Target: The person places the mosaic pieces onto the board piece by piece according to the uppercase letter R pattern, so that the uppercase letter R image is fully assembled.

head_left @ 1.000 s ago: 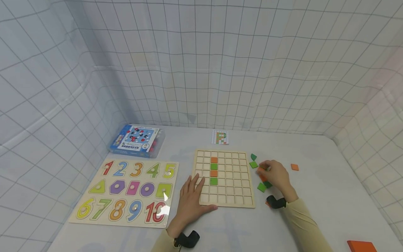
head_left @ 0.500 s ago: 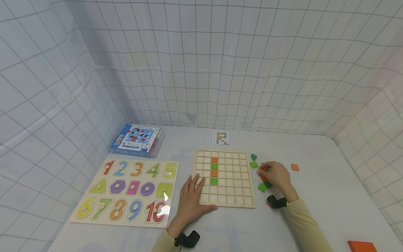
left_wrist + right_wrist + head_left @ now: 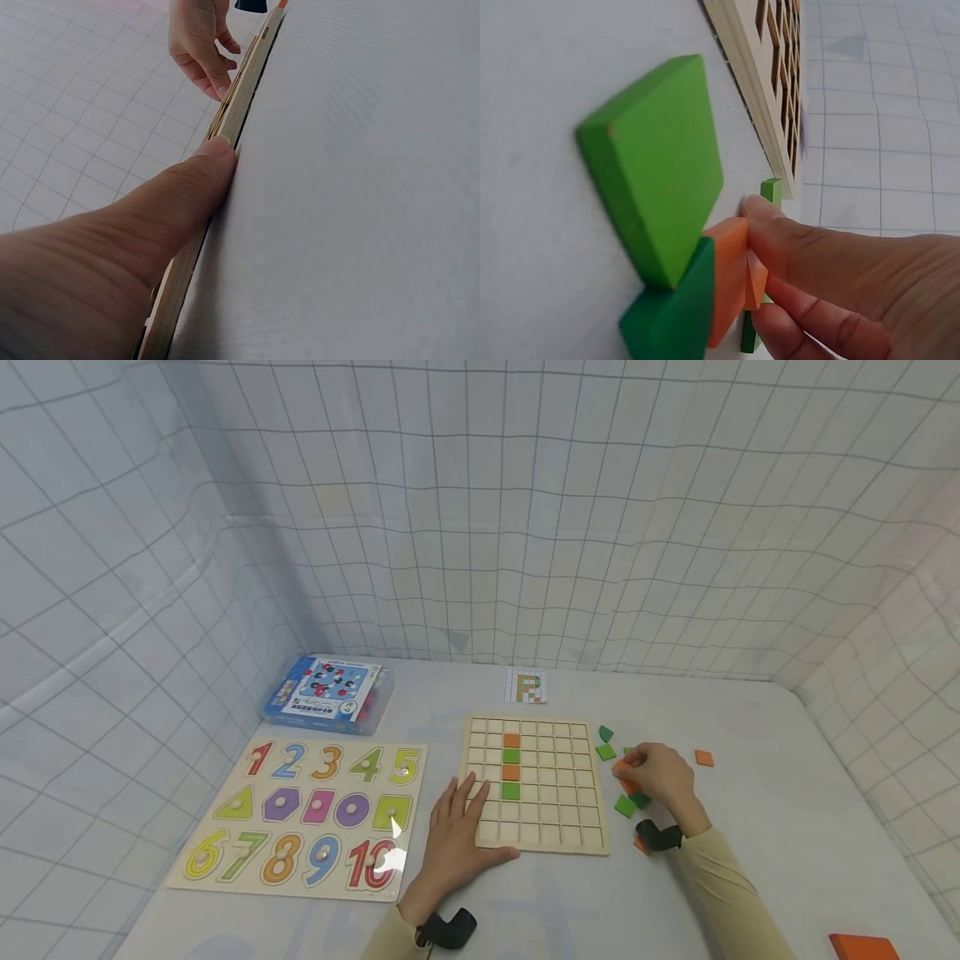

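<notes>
White cloth printed with a dark grid hung behind and to both sides of a pale table. From the head camera, a wooden grid board lay flat near the middle, four square tiles in its third column from the left: orange, green, orange, green, from far to near. The left hand rested over the board's near left corner, fingers straight and spread, gripping nothing. To the right of the board, the right hand had its fingers curled in and pinched an orange tile above a small cluster of orange and green pieces. Just beside the board lay a green tile and a dark green piece; a lone orange tile sat farther right. A pattern card lay beyond the board, with a blue box and a number puzzle to the left.

From the left wrist, the left thumb touched the board's side edge, and the right hand showed beyond it.

From the right wrist, thumb and fingers closed about an orange piece; a green block loomed in the foreground, and the board's edge stood past it.
</notes>
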A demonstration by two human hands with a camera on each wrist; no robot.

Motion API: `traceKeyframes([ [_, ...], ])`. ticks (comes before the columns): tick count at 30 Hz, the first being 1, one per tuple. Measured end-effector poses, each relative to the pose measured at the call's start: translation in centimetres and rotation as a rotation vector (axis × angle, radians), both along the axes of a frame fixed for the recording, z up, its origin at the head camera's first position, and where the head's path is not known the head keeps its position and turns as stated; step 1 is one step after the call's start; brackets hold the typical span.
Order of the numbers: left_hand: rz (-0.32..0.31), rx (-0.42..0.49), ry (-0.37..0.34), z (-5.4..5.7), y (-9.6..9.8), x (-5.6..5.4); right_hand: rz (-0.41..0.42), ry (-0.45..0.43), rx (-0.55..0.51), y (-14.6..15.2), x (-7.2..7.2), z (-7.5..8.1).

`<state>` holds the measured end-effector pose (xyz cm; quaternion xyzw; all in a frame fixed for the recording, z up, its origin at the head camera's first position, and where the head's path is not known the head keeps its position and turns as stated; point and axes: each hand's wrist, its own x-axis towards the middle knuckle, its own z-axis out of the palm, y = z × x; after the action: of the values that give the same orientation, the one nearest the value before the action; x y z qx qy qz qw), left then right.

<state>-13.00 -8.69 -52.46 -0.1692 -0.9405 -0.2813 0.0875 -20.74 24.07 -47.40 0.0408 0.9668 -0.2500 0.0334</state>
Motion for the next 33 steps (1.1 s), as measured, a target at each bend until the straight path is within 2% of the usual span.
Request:
traceKeyframes([
  [9, 0.004, 0.005, -0.029, 0.2, 0.1, 0.0, 0.0, 0.01, -0.011, -0.3, 0.5, 0.0],
  [15, 0.007, 0.005, -0.029, 0.2, 0.1, 0.0, 0.009, 0.074, -0.016, -0.6, 0.6, -0.3],
  [19, 0.008, 0.001, -0.026, 0.2, 0.0, 0.0, 0.024, 0.124, -0.059, -1.1, 1.0, -0.4],
  [22, 0.007, 0.001, -0.029, 0.2, 0.0, 0.0, 0.066, 0.18, -0.103, -1.9, 1.4, -0.3],
  [28, 0.004, -0.004, -0.022, 0.4, 0.0, 0.1, 0.221, 0.317, -0.152, -4.2, 2.0, -0.6],
  [33, 0.004, -0.007, -0.017, 0.3, 0.0, 0.0, 0.295, 0.338, -0.196, -6.5, 2.4, -0.8],
])
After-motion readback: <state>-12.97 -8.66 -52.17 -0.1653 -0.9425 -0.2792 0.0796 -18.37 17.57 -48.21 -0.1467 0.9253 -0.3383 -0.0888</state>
